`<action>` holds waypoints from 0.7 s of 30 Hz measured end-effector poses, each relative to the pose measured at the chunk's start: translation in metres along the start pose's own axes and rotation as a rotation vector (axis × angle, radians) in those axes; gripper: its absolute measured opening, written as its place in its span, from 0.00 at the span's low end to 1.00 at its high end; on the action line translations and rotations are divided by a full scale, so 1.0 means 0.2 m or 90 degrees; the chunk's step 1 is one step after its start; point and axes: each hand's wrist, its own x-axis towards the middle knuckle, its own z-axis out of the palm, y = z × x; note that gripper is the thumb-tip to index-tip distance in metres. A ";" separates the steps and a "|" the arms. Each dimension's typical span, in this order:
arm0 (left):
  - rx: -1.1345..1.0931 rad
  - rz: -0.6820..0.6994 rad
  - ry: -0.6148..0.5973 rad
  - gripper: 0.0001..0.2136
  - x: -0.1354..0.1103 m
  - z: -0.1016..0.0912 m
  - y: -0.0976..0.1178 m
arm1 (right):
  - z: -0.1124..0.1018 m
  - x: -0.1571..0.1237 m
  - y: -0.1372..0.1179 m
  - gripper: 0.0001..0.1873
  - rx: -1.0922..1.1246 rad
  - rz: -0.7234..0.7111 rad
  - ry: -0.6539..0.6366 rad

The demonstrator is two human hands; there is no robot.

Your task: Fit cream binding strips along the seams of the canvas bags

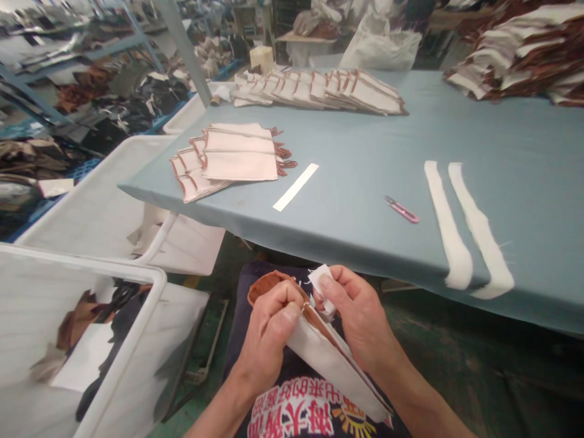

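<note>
My left hand [274, 322] pinches the edge of a cream and brown fabric piece [328, 359] that lies across my lap. A brown part of it [267, 283] curls up beyond my left fingers. Between thumb and fingers, my right hand [360, 310] grips a small white cloth strip [320, 278] with frayed ends, close beside the fabric's edge. Part of the strip is hidden by my fingers. On the table in front lie pink-handled thread snips [401, 209], a narrow pale strip [296, 187] and two long white fabric strips [449, 234], [483, 240].
The blue-green table [347, 146] has its edge just beyond my lap. Cream pieces with brown edging are stacked at its left [241, 152] and back [314, 88]. A heap of brown and cream pieces [524, 55] sits at far right. White bins [159, 277] stand at left.
</note>
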 end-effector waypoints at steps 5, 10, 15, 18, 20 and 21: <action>0.066 -0.022 -0.074 0.15 -0.01 -0.09 0.03 | -0.03 0.02 0.07 0.21 -0.077 -0.002 0.018; 0.094 -0.029 -0.115 0.18 -0.02 -0.17 0.03 | -0.20 0.02 0.01 0.23 -0.238 0.002 0.032; 0.066 -0.018 -0.158 0.23 0.01 -0.19 0.07 | -0.20 -0.13 -0.19 0.20 -0.320 -0.004 -0.112; 0.025 -0.012 -0.146 0.22 0.03 -0.17 0.11 | -0.10 -0.17 -0.26 0.17 -0.358 -0.082 -0.135; -0.003 0.001 -0.120 0.20 0.05 -0.15 0.13 | -0.05 -0.15 -0.28 0.14 -0.416 -0.191 -0.090; -0.012 0.008 -0.103 0.19 0.05 -0.14 0.13 | -0.04 -0.13 -0.27 0.12 -0.441 -0.242 -0.068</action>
